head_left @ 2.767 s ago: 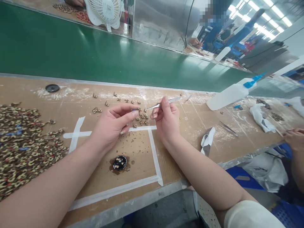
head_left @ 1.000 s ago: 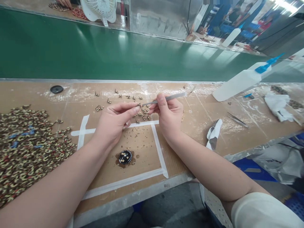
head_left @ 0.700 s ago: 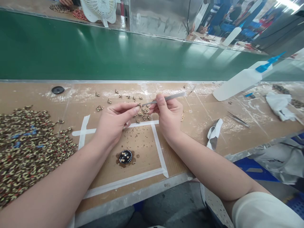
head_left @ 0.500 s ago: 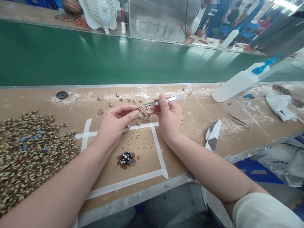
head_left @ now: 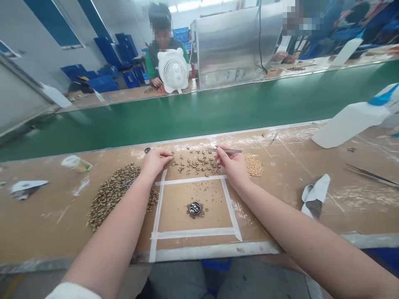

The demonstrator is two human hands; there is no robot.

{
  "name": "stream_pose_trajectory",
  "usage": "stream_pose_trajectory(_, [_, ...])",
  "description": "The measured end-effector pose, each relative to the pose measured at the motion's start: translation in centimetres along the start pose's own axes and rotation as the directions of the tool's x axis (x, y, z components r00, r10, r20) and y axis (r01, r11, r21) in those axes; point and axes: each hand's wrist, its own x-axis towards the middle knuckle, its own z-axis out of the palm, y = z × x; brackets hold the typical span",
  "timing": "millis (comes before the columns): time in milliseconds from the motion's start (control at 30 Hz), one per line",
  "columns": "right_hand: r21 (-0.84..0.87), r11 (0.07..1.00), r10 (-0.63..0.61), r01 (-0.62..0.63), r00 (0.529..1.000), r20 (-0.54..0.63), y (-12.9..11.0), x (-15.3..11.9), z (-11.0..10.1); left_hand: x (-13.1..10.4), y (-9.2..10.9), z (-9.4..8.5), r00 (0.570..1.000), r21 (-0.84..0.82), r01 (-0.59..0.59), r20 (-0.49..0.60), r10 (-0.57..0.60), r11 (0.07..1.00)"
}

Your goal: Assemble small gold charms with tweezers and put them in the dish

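Observation:
My left hand [head_left: 155, 163] is pinched closed beside the left edge of a scatter of small brass-coloured parts [head_left: 196, 165]. Whatever sits between its fingertips is too small to make out. Tweezers [head_left: 234, 151] are held in my right hand [head_left: 232, 162], their tips pointing left over the scatter. Right of that hand lies a pile of tiny golden pieces [head_left: 254, 166]. Nearer to me, inside a white tape outline [head_left: 193, 234], stands a small round black dish [head_left: 195, 208] with several pale bits in it and a dark wet stain around it.
A large heap of small brown-and-yellow parts [head_left: 109, 199] lies by my left forearm. To the right are a white squeeze bottle [head_left: 343, 124], a crumpled cloth [head_left: 316, 193] and another pair of tweezers [head_left: 372, 175]. Beyond the green belt [head_left: 149, 120], a person sits behind a white fan [head_left: 173, 70].
The view has tilted up and swung left. My hands are further apart, and the tweezers' tips have moved away from my left fingertips.

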Motion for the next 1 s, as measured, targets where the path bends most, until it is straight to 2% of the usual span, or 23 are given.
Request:
stream_pose_trajectory(67, [-0.006,1.0,0.002,-0.002,1.0,0.021,0.0,0.0,0.0,0.6,-0.3,-0.5,1.0,0.048,0.009,0.021,-0.01,0.999])
stream_pose_trajectory(133, [-0.008,1.0,0.002,-0.002,0.999,0.041,0.2,0.0,-0.1,0.6,-0.4,-1.8,1.0,0.092,0.002,0.008,-0.002,0.996])
stream_pose_trajectory(267, [0.012,1.0,0.004,-0.004,0.999,0.045,0.4,0.0,-0.2,-0.7,-1.3,-6.3,1.0,0.182,0.015,-0.006,-0.014,0.983])
stream_pose_trajectory(367, [0.034,0.999,-0.019,0.018,0.999,0.049,0.4,-0.1,-0.2,-2.0,-2.5,-8.8,0.997,0.243,0.049,0.051,-0.063,0.969])
stream_pose_trajectory(500, [0.0,1.0,-0.021,0.021,0.996,0.089,0.2,-0.4,-0.2,-3.3,-4.5,-9.9,0.987,0.297,0.05,0.131,-0.093,0.953])
stream_pose_trajectory(700, [-0.09,0.995,-0.03,0.034,0.999,0.036,-0.5,-0.8,-0.1,-5.2,-7.2,-12.3,0.985,0.374,0.107,0.085,-0.149,0.921])
stream_pose_trajectory(800, [-0.098,0.995,-0.002,0.006,0.999,0.046,-0.5,-0.8,-0.1,-6.3,-7.6,-12.2,0.981,0.377,0.104,0.112,-0.157,0.92])
stream_pose_trajectory(1000, [-0.101,0.995,0.022,-0.018,0.999,0.045,-0.5,-0.7,-0.4,-7.0,-7.3,-9.3,0.983,0.39,0.097,0.106,-0.149,0.916])
